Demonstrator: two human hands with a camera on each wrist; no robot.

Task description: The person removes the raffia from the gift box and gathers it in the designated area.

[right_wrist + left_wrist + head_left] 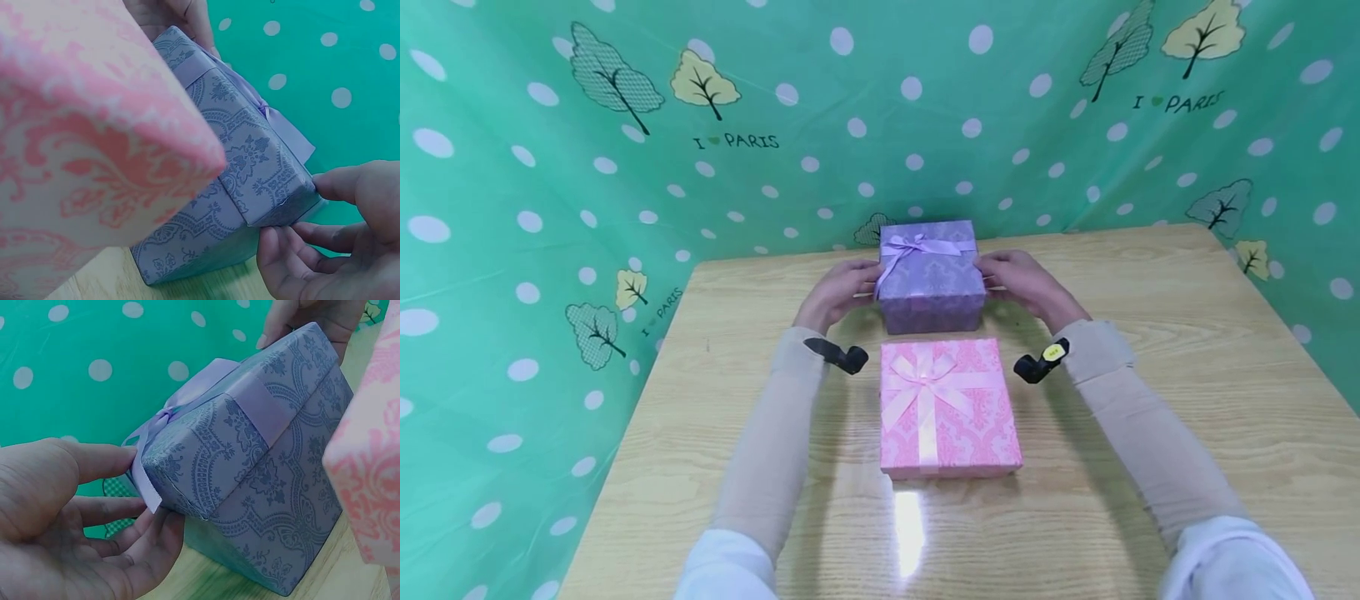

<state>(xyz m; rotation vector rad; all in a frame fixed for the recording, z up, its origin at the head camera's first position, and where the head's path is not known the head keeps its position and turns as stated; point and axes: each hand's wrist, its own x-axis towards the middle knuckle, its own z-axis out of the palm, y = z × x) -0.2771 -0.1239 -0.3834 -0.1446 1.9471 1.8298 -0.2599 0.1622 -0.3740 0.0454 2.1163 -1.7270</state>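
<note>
A purple patterned gift box [931,315] stands at the back of the table, its lid [936,271] tied with a lilac ribbon bow [164,414]. My left hand [841,290] pinches the left side of the lid, thumb at the top edge beside the bow and fingers at the lower rim. On the opposite side, my right hand [1028,283] holds the lid in the same way; the right wrist view has its thumb [336,183] at the top corner and fingertips under the rim. The lid sits over the box's base.
Nearer to me, between my forearms, lies a pink patterned gift box [958,433] with a pale pink bow [925,379]. Both stand on a light wooden table [722,400]. A green dotted cloth [820,83] hangs close behind the purple box.
</note>
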